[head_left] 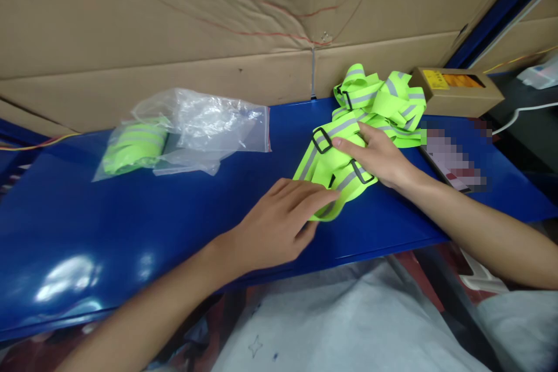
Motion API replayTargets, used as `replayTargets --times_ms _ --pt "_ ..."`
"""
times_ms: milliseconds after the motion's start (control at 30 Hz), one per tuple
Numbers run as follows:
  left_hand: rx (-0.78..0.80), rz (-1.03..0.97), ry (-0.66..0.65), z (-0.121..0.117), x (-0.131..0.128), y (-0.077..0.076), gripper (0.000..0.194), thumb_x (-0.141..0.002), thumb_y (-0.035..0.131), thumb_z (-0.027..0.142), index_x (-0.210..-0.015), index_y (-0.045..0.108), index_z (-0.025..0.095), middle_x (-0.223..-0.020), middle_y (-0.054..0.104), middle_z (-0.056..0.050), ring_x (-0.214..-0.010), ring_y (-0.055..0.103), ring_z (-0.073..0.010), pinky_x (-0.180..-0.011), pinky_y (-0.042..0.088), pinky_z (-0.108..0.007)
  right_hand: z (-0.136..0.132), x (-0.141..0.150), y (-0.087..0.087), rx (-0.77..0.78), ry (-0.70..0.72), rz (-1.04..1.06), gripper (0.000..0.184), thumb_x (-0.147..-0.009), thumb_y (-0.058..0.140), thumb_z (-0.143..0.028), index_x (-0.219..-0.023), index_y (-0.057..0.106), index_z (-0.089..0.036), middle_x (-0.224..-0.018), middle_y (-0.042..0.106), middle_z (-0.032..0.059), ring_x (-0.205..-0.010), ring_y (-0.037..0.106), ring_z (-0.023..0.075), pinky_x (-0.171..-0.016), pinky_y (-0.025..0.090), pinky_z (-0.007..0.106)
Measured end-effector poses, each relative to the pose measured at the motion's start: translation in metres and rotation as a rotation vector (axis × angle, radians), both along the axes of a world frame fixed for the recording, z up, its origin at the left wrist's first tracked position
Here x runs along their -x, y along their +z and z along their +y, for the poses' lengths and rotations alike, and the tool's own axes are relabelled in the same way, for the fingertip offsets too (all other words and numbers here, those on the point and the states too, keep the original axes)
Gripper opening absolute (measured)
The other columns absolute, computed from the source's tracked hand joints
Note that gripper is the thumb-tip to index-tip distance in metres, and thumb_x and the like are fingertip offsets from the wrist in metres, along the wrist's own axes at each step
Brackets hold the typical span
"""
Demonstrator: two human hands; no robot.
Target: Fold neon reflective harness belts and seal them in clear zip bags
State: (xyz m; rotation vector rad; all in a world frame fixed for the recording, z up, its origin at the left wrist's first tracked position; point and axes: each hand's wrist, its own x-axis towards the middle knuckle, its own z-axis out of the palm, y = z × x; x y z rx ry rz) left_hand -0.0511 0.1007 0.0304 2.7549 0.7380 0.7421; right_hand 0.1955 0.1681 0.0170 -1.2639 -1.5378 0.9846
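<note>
Between my hands is a neon-yellow reflective strap (307,160) with grey stripes and black plastic buckles (321,140). My left hand (283,218) grips its near end, the fingers curled over the band. On the other side my right hand (377,154) pinches the folded strap, thumb on top near the buckles. Beyond the right hand lies a loose heap of the same neon straps (392,99), against the cardboard wall. What my fingers cover underneath is hidden.
Clear zip bags (222,125) lie at the left back, beside a bag holding folded neon straps (135,148). A cardboard box (462,102) and a partly blurred phone (451,160) are at the right. The blue table's (174,209) front edge runs near my lap.
</note>
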Motion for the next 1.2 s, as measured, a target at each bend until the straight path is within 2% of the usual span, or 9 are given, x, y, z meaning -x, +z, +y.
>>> replayTargets --times_ms 100,167,433,600,700,800,1000,1133,1200 --pt "0.367 0.051 -0.037 -0.001 0.0 0.005 0.048 -0.088 0.069 0.021 -0.132 0.051 0.022 -0.121 0.069 -0.006 -0.115 0.064 -0.0228 -0.104 0.05 -0.039 -0.002 -0.001 0.005 -0.071 -0.03 -0.033 0.045 -0.083 0.078 -0.058 -0.112 0.074 -0.023 -0.115 0.078 0.0042 -0.11 0.071 0.0306 -0.099 0.054 0.048" --pt "0.511 0.116 -0.069 0.001 0.005 0.009 0.043 -0.089 0.069 0.023 -0.13 0.054 0.025 -0.122 0.068 -0.005 -0.115 0.063 -0.0222 -0.103 0.051 -0.039 -0.003 -0.002 0.009 -0.09 -0.038 -0.02 0.044 -0.083 0.078 -0.057 -0.111 0.074 -0.023 -0.114 0.077 0.0042 -0.108 0.071 0.0302 -0.098 0.055 0.048" --pt "0.714 0.268 -0.254 0.009 0.021 0.02 0.048 -0.095 0.048 0.001 -0.133 0.059 0.028 -0.14 0.058 -0.003 -0.132 0.056 -0.0154 -0.115 0.043 -0.03 -0.001 -0.004 0.008 -0.044 0.008 0.021 0.044 -0.081 0.079 -0.057 -0.11 0.075 -0.024 -0.11 0.078 0.0028 -0.106 0.072 0.0294 -0.094 0.057 0.046" --pt "0.657 0.148 -0.203 0.007 0.015 0.018 0.045 -0.092 0.072 0.03 -0.134 0.055 0.028 -0.139 0.058 -0.006 -0.129 0.057 -0.0218 -0.11 0.048 -0.035 -0.001 -0.004 0.008 -0.073 0.018 -0.004 0.043 -0.084 0.078 -0.056 -0.112 0.074 -0.024 -0.111 0.078 0.0017 -0.105 0.072 0.0276 -0.095 0.057 0.044" --pt "0.484 -0.165 0.071 0.014 0.012 0.01 0.046 -0.089 0.076 0.039 -0.128 0.054 0.026 -0.133 0.058 -0.008 -0.123 0.058 -0.0227 -0.101 0.051 -0.036 -0.004 -0.001 0.01 -0.132 0.068 -0.034 0.043 -0.086 0.076 -0.054 -0.115 0.072 -0.023 -0.113 0.078 0.0019 -0.105 0.073 0.0264 -0.094 0.058 0.042" --pt "0.36 -0.375 0.289 0.023 0.009 0.002 0.057 -0.085 0.079 0.038 -0.132 0.049 0.025 -0.134 0.056 -0.009 -0.12 0.058 -0.0232 -0.099 0.05 -0.038 -0.014 0.003 0.012 -0.318 0.087 -0.139 0.046 -0.086 0.077 -0.054 -0.119 0.07 -0.023 -0.114 0.078 0.0027 -0.104 0.074 0.0268 -0.09 0.06 0.039" --pt "0.368 -0.404 0.357 0.004 0.002 0.008 0.03 -0.088 0.074 0.034 -0.102 0.051 0.023 -0.091 0.058 0.0 -0.08 0.058 -0.0152 -0.071 0.049 -0.031 -0.052 0.009 0.022 -0.846 0.048 -0.551 0.059 -0.086 0.081 -0.045 -0.14 0.06 -0.03 -0.127 0.075 0.0016 -0.105 0.076 0.0242 -0.091 0.06 0.03" --pt "-0.086 -0.551 0.398 -0.01 -0.001 0.011 0.033 -0.08 0.079 0.017 -0.091 0.048 0.023 -0.089 0.053 0.001 -0.085 0.056 -0.0156 -0.073 0.047 -0.03 -0.062 0.01 0.031 -0.844 -0.018 -0.55 0.054 -0.088 0.078 -0.045 -0.138 0.061 -0.032 -0.124 0.076 0.0011 -0.103 0.076 0.0239 -0.09 0.061 0.03" --pt "-0.108 -0.562 0.329 -0.011 -0.001 0.011 0.033 -0.08 0.078 0.014 -0.094 0.05 0.023 -0.09 0.053 0.001 -0.086 0.057 -0.0155 -0.073 0.048 -0.03 -0.057 0.011 0.033 -0.749 -0.124 -0.446 0.052 -0.086 0.079 -0.048 -0.132 0.064 -0.029 -0.121 0.077 0.0033 -0.103 0.075 0.0265 -0.089 0.061 0.035"
